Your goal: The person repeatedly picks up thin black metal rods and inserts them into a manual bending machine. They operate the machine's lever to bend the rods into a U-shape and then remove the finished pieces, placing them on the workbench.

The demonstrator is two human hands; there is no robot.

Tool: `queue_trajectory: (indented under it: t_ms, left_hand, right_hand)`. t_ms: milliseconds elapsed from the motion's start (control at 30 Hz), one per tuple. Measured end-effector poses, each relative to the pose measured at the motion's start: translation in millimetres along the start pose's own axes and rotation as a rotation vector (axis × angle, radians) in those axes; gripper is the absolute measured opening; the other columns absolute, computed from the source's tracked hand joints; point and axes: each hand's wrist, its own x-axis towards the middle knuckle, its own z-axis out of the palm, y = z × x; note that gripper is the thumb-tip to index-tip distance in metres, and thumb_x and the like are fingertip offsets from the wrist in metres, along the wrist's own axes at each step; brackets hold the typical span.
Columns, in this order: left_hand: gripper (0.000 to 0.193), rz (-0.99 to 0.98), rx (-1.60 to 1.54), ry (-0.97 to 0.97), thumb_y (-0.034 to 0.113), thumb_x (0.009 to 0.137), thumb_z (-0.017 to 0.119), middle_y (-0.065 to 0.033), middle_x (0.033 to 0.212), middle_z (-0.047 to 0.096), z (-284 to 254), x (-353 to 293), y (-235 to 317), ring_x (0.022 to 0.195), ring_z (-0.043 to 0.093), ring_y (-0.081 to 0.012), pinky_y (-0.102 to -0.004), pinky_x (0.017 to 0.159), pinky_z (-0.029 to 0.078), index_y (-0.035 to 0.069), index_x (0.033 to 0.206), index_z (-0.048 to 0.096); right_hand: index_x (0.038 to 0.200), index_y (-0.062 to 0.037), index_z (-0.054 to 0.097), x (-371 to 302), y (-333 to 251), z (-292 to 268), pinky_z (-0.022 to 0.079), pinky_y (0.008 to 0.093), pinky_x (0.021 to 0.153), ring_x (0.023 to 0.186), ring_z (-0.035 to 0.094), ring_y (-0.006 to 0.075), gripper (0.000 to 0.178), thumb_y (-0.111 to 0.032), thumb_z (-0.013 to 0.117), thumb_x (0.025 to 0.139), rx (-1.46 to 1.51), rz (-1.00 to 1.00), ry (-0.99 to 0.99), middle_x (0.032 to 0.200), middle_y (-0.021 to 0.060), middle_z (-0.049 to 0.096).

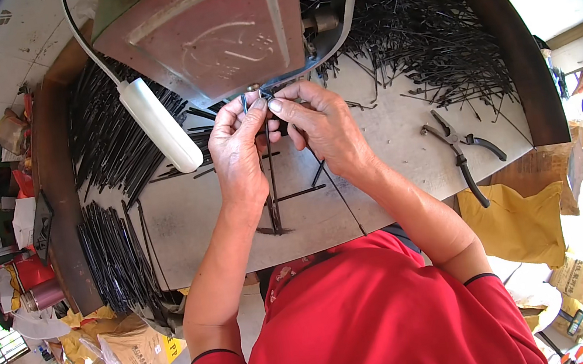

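Observation:
Both hands meet just below the front of a reddish machine head [212,40]. Thumb and fingers of my left hand [238,145] are closed on thin black rods [274,184], which hang down toward the tabletop. Close beside it, my right hand [324,125] pinches another thin black rod [341,199], slanting down to the table's near edge. The rods' upper ends lie between the fingertips, under the machine, and are partly hidden. A few loose rods [302,193] rest on the metal tabletop [194,233] below the hands.
A white lamp bar [161,126] on a cable hangs left of the machine. Piles of black rods [105,126] cover the left side, with a tangled heap [419,30] at the back right. Pliers [459,147] lie at right. Raised brown edges [530,74] border the table.

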Motion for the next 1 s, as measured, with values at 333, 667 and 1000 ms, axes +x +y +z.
queue_trajectory:
  t_ms: [333, 667, 1000]
  left_hand:
    - [0.015, 0.007, -0.013, 0.012, 0.010, 0.087, 0.066, 0.0009, 0.074, 0.060, 4, -2, 2, 0.057, 0.053, -0.0055, -0.0178, 0.049, 0.036, 0.004, 0.099, 0.061]
    - [0.012, -0.082, 0.038, -0.050, 0.011, 0.085, 0.066, -0.0035, 0.076, 0.063, -6, 11, 8, 0.060, 0.060, -0.0106, -0.0221, 0.053, 0.050, 0.004, 0.093, 0.060]
    - [0.014, 0.053, 0.347, -0.066, 0.010, 0.085, 0.066, -0.0033, 0.076, 0.062, -2, 6, 22, 0.061, 0.057, -0.0090, -0.0229, 0.055, 0.049, 0.001, 0.092, 0.059]
  right_hand:
    - [0.092, 0.0037, 0.059, 2, 8, 2, 0.037, 0.0216, 0.044, 0.050, 0.048, 0.0066, 0.016, -0.013, 0.057, 0.091, 0.054, -0.032, 0.015, 0.067, 0.0055, 0.059]
    - [0.095, 0.0014, 0.061, 13, -18, -9, 0.027, 0.0198, 0.035, 0.046, 0.047, 0.0060, 0.024, -0.021, 0.060, 0.088, -0.237, 0.104, -0.082, 0.065, 0.0037, 0.058]
    - [0.095, 0.0007, 0.061, 13, -10, -13, 0.026, 0.0206, 0.035, 0.040, 0.041, 0.0058, 0.025, -0.024, 0.059, 0.089, -0.244, 0.130, -0.087, 0.056, 0.0014, 0.052]
